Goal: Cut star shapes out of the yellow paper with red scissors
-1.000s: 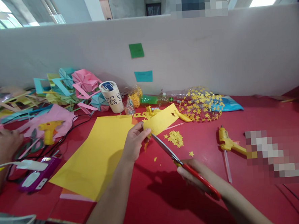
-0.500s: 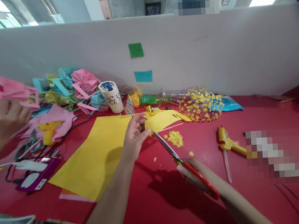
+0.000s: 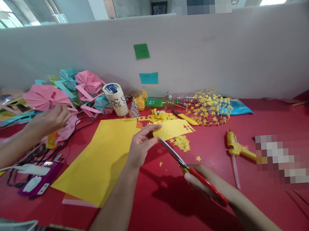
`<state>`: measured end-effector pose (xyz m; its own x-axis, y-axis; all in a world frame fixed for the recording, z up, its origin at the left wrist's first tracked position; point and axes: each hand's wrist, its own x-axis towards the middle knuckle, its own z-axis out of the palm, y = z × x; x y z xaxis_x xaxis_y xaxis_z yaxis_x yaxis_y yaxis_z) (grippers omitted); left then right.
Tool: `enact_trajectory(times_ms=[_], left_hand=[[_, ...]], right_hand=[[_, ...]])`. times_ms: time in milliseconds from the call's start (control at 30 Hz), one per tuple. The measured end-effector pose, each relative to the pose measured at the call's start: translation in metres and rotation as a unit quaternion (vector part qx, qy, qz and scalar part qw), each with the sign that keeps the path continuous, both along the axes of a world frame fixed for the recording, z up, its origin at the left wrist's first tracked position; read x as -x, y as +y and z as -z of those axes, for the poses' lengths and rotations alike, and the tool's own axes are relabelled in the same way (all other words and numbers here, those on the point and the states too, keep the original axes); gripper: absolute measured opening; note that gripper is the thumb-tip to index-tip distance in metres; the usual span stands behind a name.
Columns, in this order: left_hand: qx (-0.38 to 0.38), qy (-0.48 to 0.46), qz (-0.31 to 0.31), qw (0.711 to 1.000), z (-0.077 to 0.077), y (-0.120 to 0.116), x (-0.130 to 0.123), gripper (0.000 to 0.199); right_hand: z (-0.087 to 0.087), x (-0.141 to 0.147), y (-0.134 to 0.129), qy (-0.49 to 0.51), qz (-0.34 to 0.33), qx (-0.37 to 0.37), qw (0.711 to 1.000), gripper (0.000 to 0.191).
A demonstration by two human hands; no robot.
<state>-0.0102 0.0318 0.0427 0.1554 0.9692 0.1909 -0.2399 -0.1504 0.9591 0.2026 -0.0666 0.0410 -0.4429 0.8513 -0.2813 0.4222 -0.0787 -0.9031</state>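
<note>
Between thumb and fingers, my left hand (image 3: 142, 144) pinches the near left corner of a yellow paper strip (image 3: 172, 129). Small star-shaped cut-outs show at the strip's right end. My right hand (image 3: 200, 179) is wrapped round red-handled scissors (image 3: 172, 152), whose tips reach the paper right by my left thumb. Just beyond the blades lies a pile of small yellow paper stars (image 3: 181, 143). One loose star (image 3: 198, 158) rests nearer to me, and a tiny yellow scrap (image 3: 161, 164) lies below the blades.
Large yellow sheets (image 3: 104, 150) lie to the left. A yellow glue gun (image 3: 233, 143) stands at right. Behind are a star-covered clear bottle (image 3: 208, 107), a white cup (image 3: 115, 100) and a purple power strip (image 3: 40, 180). At far left, another person's hand (image 3: 52, 118) holds a pink paper piece (image 3: 47, 96).
The yellow strip has tilted and flattened in my left hand, uncovering paper scraps behind it. The scissors stay nearly in place. The other person's hand has moved right with the pink paper piece.
</note>
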Motion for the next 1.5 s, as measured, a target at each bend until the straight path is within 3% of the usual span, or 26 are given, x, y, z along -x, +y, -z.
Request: enact_trajectory(times_ms=[333, 967, 1500], left_hand=[[0.047, -0.031, 0.030, 0.998, 0.0004, 0.0017, 0.0040, 0.037], [0.018, 0.012, 0.031, 0.999, -0.0006, 0.0023, 0.0067, 0.036], [0.025, 0.002, 0.050, 0.998, 0.0013, 0.0034, 0.0080, 0.037]], right_hand=[[-0.0011, -0.0002, -0.0009, -0.011, 0.005, -0.005, 1.000, 0.060], [0.0001, 0.0012, -0.0005, -0.010, 0.043, 0.032, 0.999, 0.060], [0.0036, -0.0014, 0.0024, -0.029, 0.027, 0.023, 0.999, 0.057]])
